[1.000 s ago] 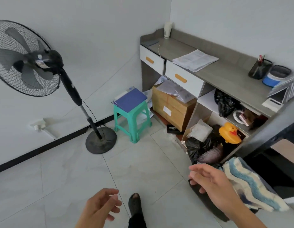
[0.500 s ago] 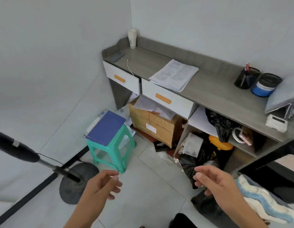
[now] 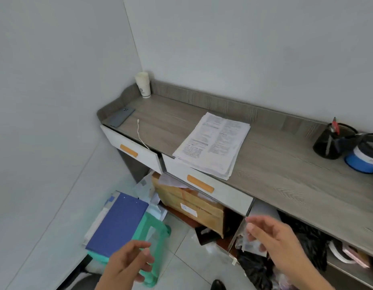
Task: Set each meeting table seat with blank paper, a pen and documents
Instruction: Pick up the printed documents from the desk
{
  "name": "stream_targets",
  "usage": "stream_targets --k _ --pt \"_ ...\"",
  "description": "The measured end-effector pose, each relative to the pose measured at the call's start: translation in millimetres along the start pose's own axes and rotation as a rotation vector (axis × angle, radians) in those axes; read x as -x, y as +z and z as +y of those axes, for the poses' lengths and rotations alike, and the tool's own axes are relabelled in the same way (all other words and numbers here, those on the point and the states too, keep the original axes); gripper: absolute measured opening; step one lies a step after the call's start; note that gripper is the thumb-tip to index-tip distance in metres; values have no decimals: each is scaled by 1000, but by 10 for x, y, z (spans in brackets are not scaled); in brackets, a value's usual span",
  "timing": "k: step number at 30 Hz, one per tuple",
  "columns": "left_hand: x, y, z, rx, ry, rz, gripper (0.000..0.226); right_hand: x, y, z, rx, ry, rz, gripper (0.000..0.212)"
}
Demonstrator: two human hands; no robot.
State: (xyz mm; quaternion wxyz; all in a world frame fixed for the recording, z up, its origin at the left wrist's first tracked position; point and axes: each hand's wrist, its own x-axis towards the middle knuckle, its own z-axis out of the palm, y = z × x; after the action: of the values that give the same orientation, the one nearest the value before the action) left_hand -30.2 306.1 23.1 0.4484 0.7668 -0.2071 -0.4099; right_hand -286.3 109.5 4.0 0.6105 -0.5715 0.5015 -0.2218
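1. In the corner of a grey-walled room, a stack of printed documents (image 3: 212,145) lies flat on the wood-grain counter (image 3: 286,176), its near corner reaching the front edge above a white drawer (image 3: 215,193).
2. Both hands hang in the air below the counter front, well apart from the stack. The left hand (image 3: 127,266) is empty with loosely curled fingers, and the right hand (image 3: 273,241) is relaxed and spread, holding nothing.
3. The documents lie at 1 o'clock from the left hand and 11 o'clock from the right.
4. A black pen holder (image 3: 329,143) stands at the stack's 3 o'clock.
5. A blue folder (image 3: 116,225) rests on a green stool (image 3: 156,243) at 11 o'clock of the left hand.
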Motion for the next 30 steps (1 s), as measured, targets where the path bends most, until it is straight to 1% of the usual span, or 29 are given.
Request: stream_targets --k 3,6,10,13,14,16,18,21,22,25,27,28,30 --pt "-380 40 265 -16 44 7 13 -422 14 -282 31 -39 -27 11" --pt "-744 107 457 -19 57 -35 13 -763 19 -458 42 -43 -18 11" --pt "-1325 174 663 -60 44 -93 11 -1148 5 -494 65 -4 76 9" --pt "-1827 228 854 -139 116 -100 11 -1413 35 -570 54 12 197 12" --pt "-2040 254 923 -182 166 -97 11 -1538 41 -604 70 17 245 16" --pt "-2457 334 1079 -294 283 -110 9 -1797 53 -692 83 29 316 33" --pt "-2846 458 1244 -412 388 -158 12 -2028 73 -805 31 70 363 51" --pt "-3356 697 1419 -590 592 -252 26 -2361 134 -941 -116 170 406 64" --pt "-3497 771 1445 -657 635 -284 32 -2455 166 -974 -175 220 407 67" --pt "-3750 900 1438 -936 651 -402 43 -2705 236 -947 -404 345 408 75" --pt "-3828 909 1335 -1078 731 -444 47 -2823 249 -938 -482 379 401 71" --pt "-3856 901 1300 -1110 772 -441 49 -2868 249 -957 -500 397 387 66" --pt "-3895 880 1279 -1133 782 -460 51 -2957 258 -1007 -507 413 328 49"
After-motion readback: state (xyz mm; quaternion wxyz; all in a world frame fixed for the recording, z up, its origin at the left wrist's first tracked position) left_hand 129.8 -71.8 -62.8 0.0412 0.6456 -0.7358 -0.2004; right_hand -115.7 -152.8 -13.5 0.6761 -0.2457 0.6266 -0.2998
